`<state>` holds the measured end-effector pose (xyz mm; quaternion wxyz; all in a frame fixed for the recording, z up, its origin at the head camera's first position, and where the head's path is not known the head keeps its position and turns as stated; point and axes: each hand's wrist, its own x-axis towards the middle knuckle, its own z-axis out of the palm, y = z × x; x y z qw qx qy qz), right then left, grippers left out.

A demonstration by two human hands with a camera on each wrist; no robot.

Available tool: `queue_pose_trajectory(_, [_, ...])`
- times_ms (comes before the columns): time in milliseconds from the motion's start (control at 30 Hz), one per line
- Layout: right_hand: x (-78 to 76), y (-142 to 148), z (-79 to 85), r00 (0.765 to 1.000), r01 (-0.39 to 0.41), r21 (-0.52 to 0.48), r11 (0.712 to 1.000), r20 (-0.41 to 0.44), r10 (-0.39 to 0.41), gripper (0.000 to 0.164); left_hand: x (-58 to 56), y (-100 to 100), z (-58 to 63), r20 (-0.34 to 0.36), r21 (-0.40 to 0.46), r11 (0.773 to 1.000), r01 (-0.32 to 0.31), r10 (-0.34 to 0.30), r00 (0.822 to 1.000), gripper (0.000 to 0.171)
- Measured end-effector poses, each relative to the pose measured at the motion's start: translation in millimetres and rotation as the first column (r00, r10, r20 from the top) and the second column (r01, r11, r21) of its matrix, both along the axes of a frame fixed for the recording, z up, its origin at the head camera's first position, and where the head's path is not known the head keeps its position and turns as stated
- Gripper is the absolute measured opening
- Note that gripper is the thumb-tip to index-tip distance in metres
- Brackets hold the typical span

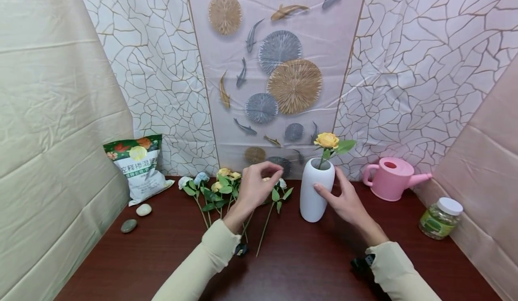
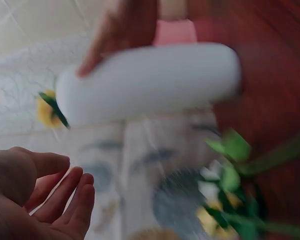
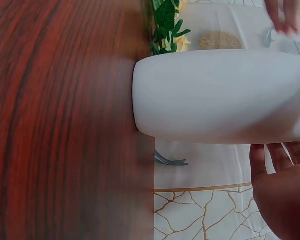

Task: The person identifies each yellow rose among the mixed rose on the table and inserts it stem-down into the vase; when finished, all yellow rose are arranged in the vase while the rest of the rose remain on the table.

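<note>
The right hand (image 1: 346, 202) grasps the white vase (image 1: 311, 197) near its top, thumb on the near side, while the left hand (image 1: 256, 185) is released, raised over the loose flowers (image 1: 224, 186) with its fingers lightly bent round nothing. The vase stands on the dark red worktop (image 1: 299, 265) with 1 yellow rose (image 1: 327, 140) in its mouth, between those flowers and the pink watering can (image 1: 390, 185). At the left, 2 stones (image 1: 143, 210) lie near a printed bag (image 1: 142, 177).
</note>
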<state>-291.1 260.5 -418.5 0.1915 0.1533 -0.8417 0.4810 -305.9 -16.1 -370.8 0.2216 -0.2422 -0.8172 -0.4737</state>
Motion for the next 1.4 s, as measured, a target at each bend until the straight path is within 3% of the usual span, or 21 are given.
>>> queue_pose_trajectory(167, [0.3, 0, 0.3, 1.0, 0.014, 0.006, 1.0, 0.004, -0.014, 0.067, -6.2, -42, -32.6, 0.066, -0.084, 0.994, -0.072, 0.077, 0.995, 0.008])
queue_pose_trajectory(300, [1.7, 1, -0.3, 1.0, 0.006, -0.002, 1.0, 0.009, -0.006, 0.066, -7.7, -61, -56.2, 0.142, -0.13, 0.985, -0.117, 0.135, 0.981, 0.007])
queue_pose_trajectory(400, [2.1, 0, -1.3, 1.0, -0.009, -0.007, 1.0, 0.012, 0.009, 0.065, -8.9, -67, -68.7, 0.221, -0.177, 0.979, -0.099, 0.137, 0.966, 0.007])
queue_pose_trajectory(500, [3.6, 2, -3.2, 1.0, -0.008, -0.011, 1.0, 0.009, 0.008, 0.064, -9.3, -67, -76.6, 0.287, -0.232, 0.972, -0.042, 0.109, 0.952, 0.01])
queue_pose_trajectory(767, [1.7, 0, -2.2, 1.0, -0.011, -0.009, 1.0, -0.006, 0.011, 0.063, -7.2, -74, -78.9, 0.38, -0.297, 0.954, 0.036, 0.084, 0.921, 0.007])
queue_pose_trajectory(933, [-2.7, -1, -2.2, 1.0, -0.013, -0.016, 1.0, -0.013, 0.013, 0.064, -7.0, -75, -78.8, 0.442, -0.3, 0.95, 0.088, 0.056, 0.895, 0.01])
queue_pose_trajectory(1100, [-6.9, -2, -1.0, 1.0, -0.02, -0.011, 1.0, -0.01, 0.02, 0.062, -5.2, -74, -75.3, 0.478, -0.289, 0.952, 0.101, 0.052, 0.877, 0.017])
queue_pose_trajectory(1400, [-1.1, 0, -2.1, 1.0, -0.016, -0.015, 1.0, -0.017, 0.016, 0.064, -0.3, -70, -74.7, 0.507, -0.28, 0.951, 0.13, 0.031, 0.861, 0.024])
